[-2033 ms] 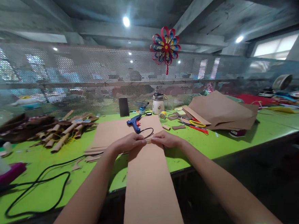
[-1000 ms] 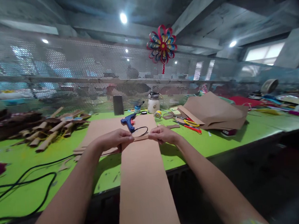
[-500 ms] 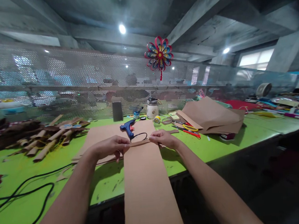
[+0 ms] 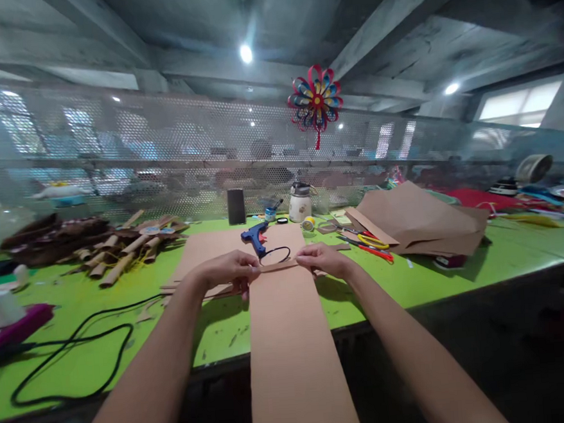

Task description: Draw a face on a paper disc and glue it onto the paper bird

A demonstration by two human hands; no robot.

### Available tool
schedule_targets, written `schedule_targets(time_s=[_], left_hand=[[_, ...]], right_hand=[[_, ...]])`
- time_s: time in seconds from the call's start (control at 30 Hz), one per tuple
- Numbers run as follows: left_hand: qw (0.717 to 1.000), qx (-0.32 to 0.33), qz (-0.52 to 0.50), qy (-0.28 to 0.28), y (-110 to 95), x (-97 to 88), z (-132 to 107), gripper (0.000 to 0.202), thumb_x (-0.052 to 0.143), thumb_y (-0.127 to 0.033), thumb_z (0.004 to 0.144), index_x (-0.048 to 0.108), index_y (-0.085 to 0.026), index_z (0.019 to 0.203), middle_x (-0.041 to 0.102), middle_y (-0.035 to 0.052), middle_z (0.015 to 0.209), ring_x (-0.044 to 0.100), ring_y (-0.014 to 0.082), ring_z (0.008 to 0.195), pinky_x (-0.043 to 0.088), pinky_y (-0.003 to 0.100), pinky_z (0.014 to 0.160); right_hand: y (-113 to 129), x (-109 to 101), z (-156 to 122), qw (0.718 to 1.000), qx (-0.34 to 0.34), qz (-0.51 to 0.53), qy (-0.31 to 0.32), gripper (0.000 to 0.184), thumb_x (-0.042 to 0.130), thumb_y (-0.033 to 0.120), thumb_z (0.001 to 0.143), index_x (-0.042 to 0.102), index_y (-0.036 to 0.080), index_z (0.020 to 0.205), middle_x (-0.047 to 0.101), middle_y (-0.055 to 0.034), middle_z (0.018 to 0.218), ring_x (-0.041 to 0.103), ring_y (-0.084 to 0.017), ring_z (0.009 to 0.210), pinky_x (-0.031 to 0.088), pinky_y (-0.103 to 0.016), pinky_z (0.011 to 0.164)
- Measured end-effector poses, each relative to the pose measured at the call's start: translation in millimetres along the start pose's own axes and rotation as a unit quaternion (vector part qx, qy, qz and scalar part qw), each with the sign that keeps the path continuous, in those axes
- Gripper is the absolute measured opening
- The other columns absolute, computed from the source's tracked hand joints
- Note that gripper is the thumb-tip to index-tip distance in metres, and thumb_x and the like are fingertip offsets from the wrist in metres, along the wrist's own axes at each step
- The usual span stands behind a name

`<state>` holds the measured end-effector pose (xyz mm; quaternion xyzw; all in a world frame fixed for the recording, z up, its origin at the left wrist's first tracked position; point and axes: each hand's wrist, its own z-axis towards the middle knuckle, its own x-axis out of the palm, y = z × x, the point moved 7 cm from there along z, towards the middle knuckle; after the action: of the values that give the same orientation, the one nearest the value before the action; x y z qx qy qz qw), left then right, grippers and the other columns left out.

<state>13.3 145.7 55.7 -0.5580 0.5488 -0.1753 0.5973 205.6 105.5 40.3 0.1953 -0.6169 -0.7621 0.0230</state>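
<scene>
A long strip of brown kraft paper [image 4: 294, 346] hangs over the table's front edge toward me, its far end folded over in a narrow band. My left hand [image 4: 235, 270] pinches the left corner of that fold. At the right corner, my right hand [image 4: 323, 259] has thumb and fingers closed on the paper. Just beyond the fold lies a blue glue gun [image 4: 255, 239] with a red trigger, its black cord curling close to the folded edge. Under and behind it are flat brown paper sheets [image 4: 207, 246].
Scissors [image 4: 368, 239] with yellow and red handles lie to the right, before a pile of brown paper [image 4: 418, 218]. Rolled paper tubes [image 4: 125, 251] fill the left. A black cable [image 4: 74, 345] loops over the green table [image 4: 224, 344]. A white bottle [image 4: 300, 204] stands behind.
The view has turned a little to the left, so everything sits further right. Both hands keep their pinch on the folded end of the paper strip.
</scene>
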Motion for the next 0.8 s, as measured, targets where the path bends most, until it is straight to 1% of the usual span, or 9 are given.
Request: schedule_targets(time_s=[0.13, 0.23, 0.37, 0.43, 0.53, 0.63, 0.73, 0.8], left_hand=[[0.999, 0.008, 0.022, -0.03, 0.8, -6.2, -0.3, 0.048, 0.068, -0.062, 0.072, 0.052, -0.017, 0.065, 0.06, -0.0001, 0.051, 0.054, 0.0123, 0.044, 0.036, 0.021, 0.045], [0.998, 0.02, 0.029, -0.059, 1.0, -12.5, -0.2, 0.047, 0.068, -0.062, 0.072, 0.055, -0.016, 0.066, 0.062, 0.0009, 0.055, 0.053, 0.0117, 0.047, 0.036, 0.022, 0.047], [0.995, 0.028, 0.046, -0.083, 1.4, -17.8, 0.9, 0.047, 0.07, -0.061, 0.069, 0.06, -0.015, 0.066, 0.054, -0.002, 0.051, 0.045, 0.0103, 0.046, 0.031, 0.022, 0.046], [0.993, 0.031, 0.056, -0.095, 0.1, -19.2, 0.6, 0.048, 0.07, -0.061, 0.068, 0.058, -0.015, 0.064, 0.049, -0.0034, 0.049, 0.041, 0.0098, 0.046, 0.027, 0.022, 0.046], [0.992, 0.033, 0.067, -0.102, -4.0, -18.9, -1.8, 0.05, 0.069, -0.063, 0.068, 0.056, -0.016, 0.062, 0.046, -0.0042, 0.05, 0.038, 0.0096, 0.046, 0.025, 0.023, 0.046], [0.991, 0.043, 0.077, -0.098, -11.1, -17.1, -5.4, 0.049, 0.066, -0.063, 0.071, 0.058, -0.015, 0.063, 0.048, -0.0026, 0.052, 0.041, 0.011, 0.049, 0.028, 0.024, 0.049], [0.989, 0.066, 0.091, -0.097, -20.4, -15.9, -7.6, 0.045, 0.065, -0.059, 0.072, 0.064, -0.014, 0.067, 0.056, 0.0007, 0.062, 0.048, 0.0144, 0.06, 0.034, 0.025, 0.056], [0.986, 0.08, 0.098, -0.11, -25.1, -16.6, -7.3, 0.044, 0.065, -0.058, 0.073, 0.067, -0.014, 0.074, 0.059, 0.002, 0.07, 0.05, 0.0168, 0.068, 0.036, 0.025, 0.061]], right_hand=[[-1.8, -3.7, 0.8, 1.0, -0.001, -0.015, -0.017, 0.034, 0.065, 0.048, 0.079, 0.064, 0.014, 0.082, 0.046, 0.0076, 0.052, 0.042, -0.006, 0.042, 0.033, -0.019, 0.041], [-1.7, -8.2, 1.4, 0.999, -0.004, -0.018, -0.045, 0.036, 0.065, 0.05, 0.079, 0.064, 0.014, 0.082, 0.045, 0.0083, 0.051, 0.039, -0.005, 0.04, 0.03, -0.019, 0.039], [-0.7, -10.1, 1.8, 0.998, -0.002, -0.016, -0.066, 0.037, 0.066, 0.051, 0.077, 0.063, 0.014, 0.078, 0.042, 0.009, 0.05, 0.036, -0.005, 0.039, 0.027, -0.018, 0.038], [-0.5, -9.7, 1.8, 0.998, 0.001, -0.013, -0.068, 0.037, 0.066, 0.052, 0.076, 0.062, 0.014, 0.077, 0.04, 0.0092, 0.05, 0.034, -0.004, 0.039, 0.025, -0.018, 0.038], [0.1, -9.5, 1.4, 0.997, -0.001, -0.013, -0.07, 0.038, 0.066, 0.052, 0.075, 0.062, 0.014, 0.078, 0.039, 0.0095, 0.05, 0.033, -0.005, 0.04, 0.025, -0.019, 0.039], [0.9, -9.1, 1.1, 0.997, -0.004, -0.017, -0.072, 0.04, 0.066, 0.053, 0.075, 0.063, 0.014, 0.08, 0.037, 0.01, 0.049, 0.033, -0.005, 0.04, 0.024, -0.019, 0.039], [3.0, -7.7, 4.7, 0.997, -0.009, -0.023, -0.073, 0.04, 0.065, 0.054, 0.075, 0.063, 0.015, 0.08, 0.036, 0.01, 0.048, 0.031, -0.006, 0.04, 0.022, -0.019, 0.039], [6.1, -7.2, 10.1, 0.997, -0.017, -0.025, -0.076, 0.039, 0.065, 0.054, 0.075, 0.061, 0.015, 0.075, 0.035, 0.0098, 0.047, 0.03, -0.006, 0.041, 0.022, -0.02, 0.04]])
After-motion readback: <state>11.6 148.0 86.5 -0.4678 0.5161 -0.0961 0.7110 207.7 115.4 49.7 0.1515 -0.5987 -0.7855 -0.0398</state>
